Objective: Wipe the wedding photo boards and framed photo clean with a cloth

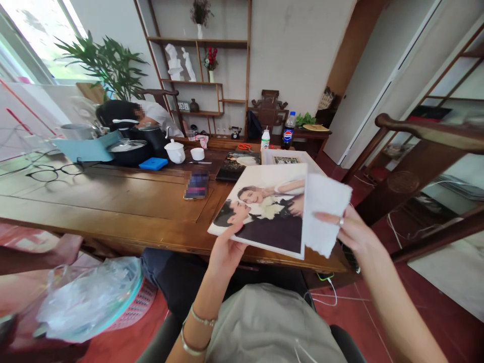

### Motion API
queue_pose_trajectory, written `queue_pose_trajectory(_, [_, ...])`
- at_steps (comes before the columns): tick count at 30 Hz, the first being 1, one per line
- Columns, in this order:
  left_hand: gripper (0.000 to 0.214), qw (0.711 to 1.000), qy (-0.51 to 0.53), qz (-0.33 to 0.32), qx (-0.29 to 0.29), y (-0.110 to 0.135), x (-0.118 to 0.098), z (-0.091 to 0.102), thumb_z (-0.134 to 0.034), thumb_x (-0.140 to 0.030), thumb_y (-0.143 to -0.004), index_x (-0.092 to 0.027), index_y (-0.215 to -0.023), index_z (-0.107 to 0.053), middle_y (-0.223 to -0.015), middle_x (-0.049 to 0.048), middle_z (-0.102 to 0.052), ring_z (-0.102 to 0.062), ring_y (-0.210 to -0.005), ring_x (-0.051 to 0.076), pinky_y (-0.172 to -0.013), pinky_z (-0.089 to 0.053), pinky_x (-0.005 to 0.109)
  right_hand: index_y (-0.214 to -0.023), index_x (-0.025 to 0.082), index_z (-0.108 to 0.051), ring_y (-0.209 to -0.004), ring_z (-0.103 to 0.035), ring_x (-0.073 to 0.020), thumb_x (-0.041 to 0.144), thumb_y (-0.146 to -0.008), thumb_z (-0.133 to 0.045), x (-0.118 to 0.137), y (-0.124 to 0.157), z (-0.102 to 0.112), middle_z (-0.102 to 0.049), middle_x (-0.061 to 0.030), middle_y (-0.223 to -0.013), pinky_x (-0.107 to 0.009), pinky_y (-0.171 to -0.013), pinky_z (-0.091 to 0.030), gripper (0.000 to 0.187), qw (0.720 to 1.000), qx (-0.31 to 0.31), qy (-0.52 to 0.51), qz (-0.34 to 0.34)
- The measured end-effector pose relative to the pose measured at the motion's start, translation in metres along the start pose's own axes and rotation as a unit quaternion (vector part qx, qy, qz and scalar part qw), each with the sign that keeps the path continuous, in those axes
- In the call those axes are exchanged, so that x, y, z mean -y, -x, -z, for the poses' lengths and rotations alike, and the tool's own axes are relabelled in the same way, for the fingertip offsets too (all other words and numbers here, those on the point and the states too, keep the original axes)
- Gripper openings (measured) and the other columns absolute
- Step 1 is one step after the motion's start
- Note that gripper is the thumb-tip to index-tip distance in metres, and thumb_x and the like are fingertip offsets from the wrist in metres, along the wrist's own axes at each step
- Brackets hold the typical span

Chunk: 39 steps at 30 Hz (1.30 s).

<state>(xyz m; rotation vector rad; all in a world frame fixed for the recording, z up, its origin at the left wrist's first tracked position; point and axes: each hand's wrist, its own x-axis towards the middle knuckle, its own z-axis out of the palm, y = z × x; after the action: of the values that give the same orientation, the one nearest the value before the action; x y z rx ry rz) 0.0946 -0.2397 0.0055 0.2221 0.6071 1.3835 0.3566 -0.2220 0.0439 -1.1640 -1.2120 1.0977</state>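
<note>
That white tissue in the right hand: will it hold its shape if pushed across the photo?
Probably floppy: the tissue drapes from the right hand with a ragged lower edge. Likely light, easily torn. The photo looks stiffer: flat though the left hand holds only one edge.

- The photo print (264,206) is at my twelve o'clock, over the near edge of the table (113,201). My left hand (225,249) grips it at its seven o'clock corner.
- The tissue (325,212) overlaps the print's three o'clock edge, pinched in my right hand (351,229).
- The phone (196,185) lies on the table at the print's ten o'clock.
- The bin (94,297) is on the floor at my eight o'clock.
</note>
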Motion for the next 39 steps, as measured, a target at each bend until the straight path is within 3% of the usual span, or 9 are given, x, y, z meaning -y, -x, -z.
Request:
queue_pose_trajectory(2, [0.040,0.999,0.021,-0.027,-0.016,0.001,-0.009,0.001,-0.054,-0.001,-0.076,-0.012,-0.113,-0.065,-0.099,0.0077,-0.073,-0.069,-0.092,0.020,-0.073,-0.058,0.020,-0.107,0.023,-0.063,-0.097,-0.065,-0.0284,0.028,-0.060,-0.078,0.010,0.001,0.019,-0.068,-0.0073,-0.110,-0.041,-0.082,-0.054,0.050,0.977,-0.097,0.143,0.125])
queue_pose_trajectory(5, [0.044,0.997,0.025,-0.052,-0.053,0.002,-0.020,0.003,-0.050,0.001,-0.078,-0.015,-0.117,-0.063,-0.092,0.0054,-0.075,-0.072,-0.082,0.017,-0.067,-0.058,0.017,-0.093,0.016,-0.067,-0.098,-0.063,-0.0331,0.022,-0.068,-0.067,0.014,0.004,0.038,-0.070,-0.0135,-0.101,-0.045,-0.082,-0.050,0.025,0.825,-0.224,0.440,0.275])
queue_pose_trajectory(8, [0.045,0.995,0.024,-0.076,-0.058,0.003,-0.025,0.005,-0.050,0.002,-0.078,-0.015,-0.118,-0.062,-0.095,0.0051,-0.074,-0.071,-0.083,0.017,-0.069,-0.058,0.017,-0.069,0.015,-0.065,-0.101,-0.062,-0.0346,0.006,-0.068,-0.055,0.002,0.009,0.034,-0.067,-0.0168,-0.109,-0.043,-0.078,-0.051,0.015,0.681,-0.153,0.649,0.303])
queue_pose_trajectory(11, [0.045,0.994,0.025,-0.086,-0.069,0.002,-0.028,0.008,-0.050,0.002,-0.078,-0.014,-0.118,-0.062,-0.097,0.0058,-0.074,-0.071,-0.085,0.017,-0.071,-0.058,0.017,-0.080,0.017,-0.068,-0.116,-0.054,-0.0322,-0.005,-0.067,-0.048,-0.023,0.012,0.014,-0.055,-0.0119,-0.131,-0.042,-0.084,-0.050,0.032,0.619,-0.004,0.714,0.327])
queue_pose_trajectory(14, [0.043,0.992,0.017,-0.093,-0.083,0.001,-0.028,0.012,-0.051,0.002,-0.077,-0.013,-0.115,-0.064,-0.097,0.0060,-0.074,-0.071,-0.085,0.017,-0.071,-0.058,0.016,-0.104,0.019,-0.067,-0.121,-0.049,-0.0324,-0.006,-0.070,-0.048,-0.044,0.012,-0.005,-0.053,-0.0119,-0.134,-0.046,-0.088,-0.047,0.046,0.625,0.081,0.712,0.310])
queue_pose_trajectory(19, [0.036,0.993,-0.001,-0.095,-0.077,-0.001,-0.027,0.017,-0.053,0.000,-0.076,-0.013,-0.105,-0.069,-0.097,0.0057,-0.074,-0.070,-0.089,0.018,-0.073,-0.058,0.018,-0.119,0.023,-0.059,-0.135,-0.031,-0.0273,0.018,-0.084,-0.054,-0.035,0.017,-0.001,-0.035,-0.0077,-0.148,-0.047,-0.104,-0.038,0.035,0.729,0.197,0.582,0.302])
queue_pose_trajectory(22, [0.033,0.993,-0.008,-0.100,-0.065,0.000,-0.026,0.018,-0.054,0.000,-0.075,-0.013,-0.099,-0.071,-0.097,0.0055,-0.074,-0.069,-0.092,0.019,-0.073,-0.058,0.018,-0.113,0.024,-0.060,-0.134,-0.034,-0.0241,0.022,-0.087,-0.051,-0.026,0.016,0.019,-0.040,-0.0058,-0.145,-0.044,-0.106,-0.036,0.028,0.770,0.158,0.535,0.310])
queue_pose_trajectory(34, [0.025,0.993,-0.022,-0.090,-0.069,0.000,-0.022,0.018,-0.056,0.000,-0.073,-0.012,-0.088,-0.073,-0.094,0.0061,-0.074,-0.070,-0.090,0.019,-0.070,-0.059,0.018,-0.103,0.017,-0.059,-0.092,-0.060,-0.0245,0.007,-0.080,-0.053,-0.062,0.030,0.035,-0.070,-0.0083,-0.100,-0.039,-0.077,-0.041,0.025,0.619,-0.091,0.620,0.473])
queue_pose_trajectory(39, [0.027,0.994,-0.018,-0.089,-0.068,-0.002,-0.020,0.018,-0.057,-0.001,-0.073,-0.013,-0.091,-0.073,-0.095,0.0060,-0.074,-0.070,-0.091,0.020,-0.071,-0.059,0.018,-0.080,0.019,-0.056,-0.079,-0.055,-0.0245,0.009,-0.072,-0.056,-0.063,0.037,0.028,-0.068,-0.0058,-0.086,-0.038,-0.069,-0.035,0.013,0.625,-0.080,0.673,0.387])
